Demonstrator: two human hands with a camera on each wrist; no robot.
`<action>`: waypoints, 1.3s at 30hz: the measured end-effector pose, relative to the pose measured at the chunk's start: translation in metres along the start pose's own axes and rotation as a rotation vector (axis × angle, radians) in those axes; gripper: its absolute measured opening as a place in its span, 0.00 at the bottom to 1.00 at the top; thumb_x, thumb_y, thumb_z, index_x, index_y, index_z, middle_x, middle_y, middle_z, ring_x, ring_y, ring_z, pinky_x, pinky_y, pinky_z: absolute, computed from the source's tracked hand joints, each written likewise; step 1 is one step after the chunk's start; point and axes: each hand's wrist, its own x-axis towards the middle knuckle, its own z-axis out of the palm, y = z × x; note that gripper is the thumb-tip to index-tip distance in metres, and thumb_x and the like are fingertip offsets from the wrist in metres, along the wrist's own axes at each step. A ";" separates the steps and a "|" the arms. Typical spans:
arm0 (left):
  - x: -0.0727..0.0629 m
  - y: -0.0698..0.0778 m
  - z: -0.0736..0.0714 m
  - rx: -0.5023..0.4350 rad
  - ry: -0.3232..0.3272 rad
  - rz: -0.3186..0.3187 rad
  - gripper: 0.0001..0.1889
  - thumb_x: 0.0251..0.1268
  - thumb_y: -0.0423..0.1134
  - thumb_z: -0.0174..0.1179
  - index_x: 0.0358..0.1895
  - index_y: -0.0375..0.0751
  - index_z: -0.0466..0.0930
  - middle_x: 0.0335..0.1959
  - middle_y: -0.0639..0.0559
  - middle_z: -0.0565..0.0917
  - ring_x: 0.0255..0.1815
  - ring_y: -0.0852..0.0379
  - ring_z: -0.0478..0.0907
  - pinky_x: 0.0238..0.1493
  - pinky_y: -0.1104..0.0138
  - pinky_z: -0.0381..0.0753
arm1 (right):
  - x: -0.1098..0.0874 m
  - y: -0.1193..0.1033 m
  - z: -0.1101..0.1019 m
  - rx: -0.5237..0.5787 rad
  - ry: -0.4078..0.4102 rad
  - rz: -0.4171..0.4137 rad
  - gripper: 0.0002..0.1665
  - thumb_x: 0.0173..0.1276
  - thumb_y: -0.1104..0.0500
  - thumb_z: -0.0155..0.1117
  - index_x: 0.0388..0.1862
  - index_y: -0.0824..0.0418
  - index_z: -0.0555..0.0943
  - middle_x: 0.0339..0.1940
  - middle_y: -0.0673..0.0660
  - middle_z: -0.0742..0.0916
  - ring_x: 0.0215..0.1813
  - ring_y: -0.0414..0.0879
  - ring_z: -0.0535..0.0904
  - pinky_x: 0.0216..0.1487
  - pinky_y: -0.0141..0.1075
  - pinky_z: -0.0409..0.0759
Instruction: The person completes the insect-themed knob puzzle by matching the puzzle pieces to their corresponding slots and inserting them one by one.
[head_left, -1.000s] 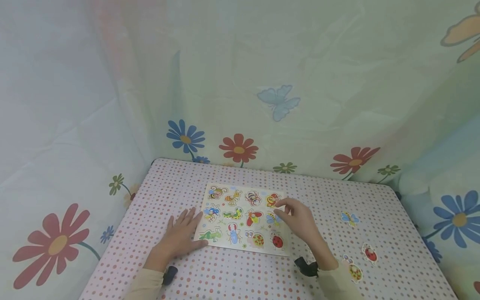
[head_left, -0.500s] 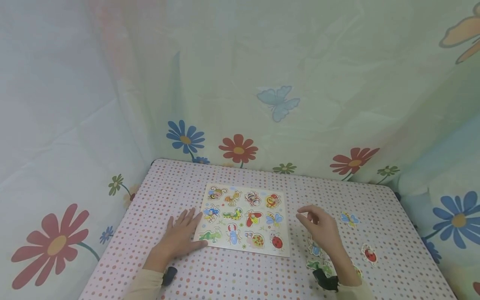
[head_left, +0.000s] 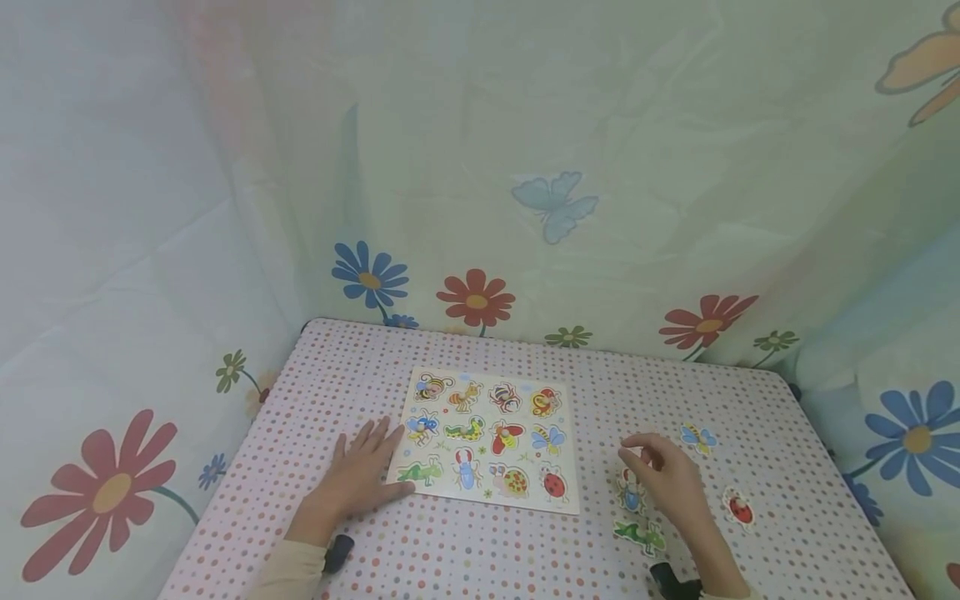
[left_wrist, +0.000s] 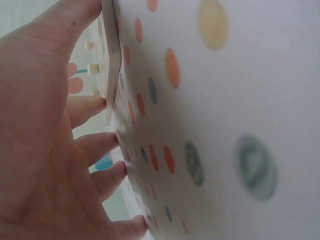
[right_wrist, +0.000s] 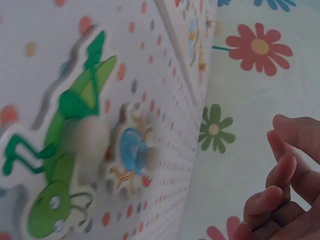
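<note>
A wooden board (head_left: 558, 505) with rows of insect pictures lies on the dotted table. My left hand (head_left: 356, 479) is spread flat at its left edge, thumb over the lower corner; in the left wrist view the fingertips (left_wrist: 120, 170) touch the cloth beside the board's edge (left_wrist: 113, 55). Right of the board, my right hand (head_left: 671, 483) hovers with loosely curled fingers and holds nothing. Below it are a blue beetle piece (head_left: 632, 496) and a green grasshopper piece (head_left: 641, 537). The right wrist view shows wooden knobs (right_wrist: 92, 145) on both pieces.
Farther right lie a blue-winged bee piece (head_left: 699, 439) and a ladybird piece (head_left: 738, 508). A curtain (head_left: 420, 167) printed with flowers and butterflies stands behind the table. Dark wrist-camera mounts (head_left: 339, 552) sit at both wrists.
My right hand has moved from the board's upper right down and right toward the loose pieces, uncovering the beetle and grasshopper; the snail piece is now hidden by the arm. My left hand stays put.
</note>
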 end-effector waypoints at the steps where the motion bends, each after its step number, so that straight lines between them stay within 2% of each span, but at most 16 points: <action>1: 0.000 0.000 0.000 0.000 0.003 0.001 0.51 0.59 0.71 0.60 0.80 0.48 0.54 0.81 0.42 0.49 0.80 0.38 0.44 0.72 0.34 0.37 | -0.001 0.002 0.000 -0.005 -0.003 0.011 0.11 0.69 0.55 0.70 0.46 0.59 0.85 0.26 0.51 0.76 0.24 0.43 0.64 0.18 0.32 0.65; 9: -0.001 0.001 -0.001 -0.010 0.008 0.002 0.51 0.59 0.70 0.61 0.80 0.48 0.55 0.81 0.42 0.50 0.80 0.38 0.44 0.72 0.34 0.36 | -0.006 0.017 -0.001 -0.034 -0.063 0.114 0.13 0.69 0.53 0.69 0.47 0.60 0.85 0.29 0.53 0.76 0.26 0.44 0.66 0.19 0.33 0.66; 12: -0.001 0.001 -0.001 -0.012 0.009 0.003 0.51 0.58 0.70 0.61 0.80 0.48 0.55 0.81 0.42 0.50 0.80 0.38 0.44 0.73 0.34 0.37 | -0.008 0.022 -0.003 -0.031 -0.073 0.123 0.14 0.70 0.53 0.69 0.48 0.61 0.85 0.29 0.53 0.76 0.25 0.44 0.66 0.19 0.33 0.67; 16: -0.001 0.000 0.000 -0.012 0.013 0.006 0.52 0.58 0.71 0.61 0.80 0.48 0.55 0.81 0.42 0.50 0.80 0.38 0.44 0.72 0.34 0.37 | -0.007 0.033 -0.005 -0.046 -0.051 0.108 0.15 0.70 0.52 0.68 0.48 0.61 0.85 0.29 0.52 0.78 0.25 0.44 0.67 0.18 0.33 0.67; 20: 0.000 0.000 0.000 -0.013 0.017 0.008 0.51 0.58 0.71 0.61 0.80 0.48 0.55 0.81 0.42 0.50 0.80 0.38 0.44 0.72 0.33 0.36 | -0.005 0.046 -0.009 -0.060 -0.028 0.136 0.17 0.71 0.50 0.67 0.49 0.61 0.84 0.31 0.53 0.77 0.26 0.44 0.67 0.18 0.33 0.67; 25: 0.001 -0.001 0.001 -0.006 0.017 0.008 0.51 0.58 0.71 0.61 0.80 0.48 0.55 0.81 0.42 0.50 0.80 0.38 0.44 0.72 0.34 0.36 | 0.000 0.060 -0.017 -0.086 0.021 0.138 0.17 0.71 0.52 0.67 0.49 0.63 0.84 0.30 0.53 0.77 0.21 0.43 0.67 0.16 0.33 0.65; 31: 0.001 -0.001 0.001 0.005 0.016 0.006 0.51 0.59 0.71 0.60 0.80 0.48 0.55 0.81 0.42 0.50 0.80 0.38 0.44 0.72 0.34 0.37 | 0.008 0.076 -0.028 -0.103 0.072 0.129 0.18 0.72 0.52 0.66 0.49 0.66 0.84 0.30 0.54 0.78 0.20 0.42 0.66 0.14 0.33 0.65; 39: 0.001 -0.002 0.002 0.001 0.010 0.002 0.51 0.59 0.72 0.60 0.80 0.49 0.54 0.81 0.43 0.50 0.80 0.39 0.44 0.73 0.34 0.37 | 0.022 0.098 -0.039 -0.135 0.111 0.131 0.18 0.73 0.53 0.65 0.48 0.68 0.82 0.29 0.57 0.81 0.19 0.43 0.70 0.14 0.33 0.66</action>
